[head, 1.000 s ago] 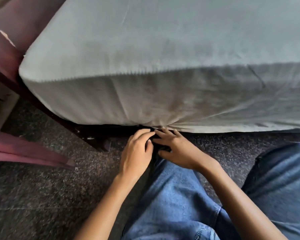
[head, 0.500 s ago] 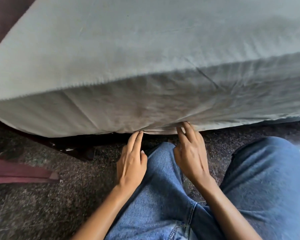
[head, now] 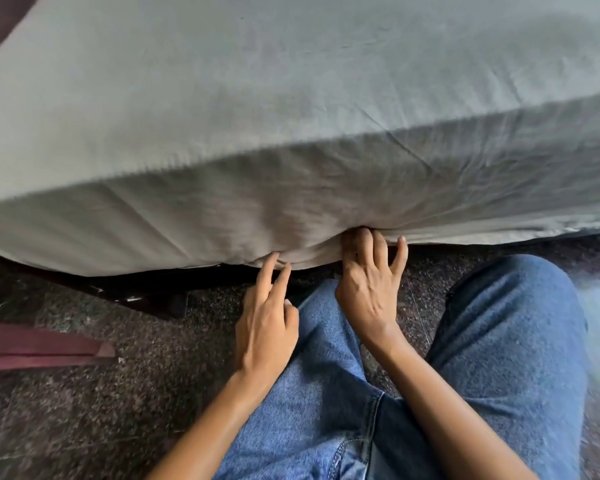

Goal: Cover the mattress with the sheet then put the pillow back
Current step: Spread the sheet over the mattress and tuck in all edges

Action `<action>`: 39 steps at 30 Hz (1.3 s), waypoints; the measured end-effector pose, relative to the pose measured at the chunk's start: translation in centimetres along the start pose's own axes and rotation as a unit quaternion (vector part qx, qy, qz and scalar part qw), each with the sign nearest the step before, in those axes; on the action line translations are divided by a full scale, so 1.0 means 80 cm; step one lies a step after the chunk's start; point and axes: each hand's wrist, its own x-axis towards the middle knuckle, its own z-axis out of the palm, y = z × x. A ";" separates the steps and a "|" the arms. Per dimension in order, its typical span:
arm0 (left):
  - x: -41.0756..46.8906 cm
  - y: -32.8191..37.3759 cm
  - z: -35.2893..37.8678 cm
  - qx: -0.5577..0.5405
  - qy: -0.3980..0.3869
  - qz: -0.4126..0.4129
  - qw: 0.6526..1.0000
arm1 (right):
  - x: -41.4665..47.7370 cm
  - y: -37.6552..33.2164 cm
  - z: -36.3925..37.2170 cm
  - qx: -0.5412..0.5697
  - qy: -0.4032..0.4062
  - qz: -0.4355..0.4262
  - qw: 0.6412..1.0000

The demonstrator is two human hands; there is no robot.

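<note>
A pale grey-green sheet [head: 291, 98] covers the top and hangs down the near side of the mattress, wrinkled where it meets the lower edge. My left hand [head: 265, 327] reaches up from below, its index and middle fingers straight and touching the sheet's hem. To its right, my right hand [head: 368, 292] presses its fingertips into the puckered hem under the mattress edge; those tips are partly hidden in the fold. No pillow is in view.
A dark bed frame [head: 136, 292] shows under the mattress at the left. A maroon wooden piece [head: 42, 344] lies on the speckled dark floor [head: 118, 410]. My knees in blue jeans [head: 510, 341] are bent close to the bed.
Both hands have shifted to the right along the hem and apart from each other. The right hand's fingers have gone deeper under the sheet's edge.
</note>
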 end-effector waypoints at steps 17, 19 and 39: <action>-0.015 -0.013 0.028 -0.010 0.021 -0.052 0.998 | -0.019 0.018 -0.007 0.200 0.114 -0.078 0.970; -0.009 -0.011 0.027 -0.012 0.041 -0.056 0.998 | -0.020 0.013 -0.005 0.180 0.084 -0.083 0.977; -0.008 0.026 -0.029 0.006 -0.085 -0.086 0.993 | 0.020 -0.010 0.010 0.001 -0.041 -0.072 0.997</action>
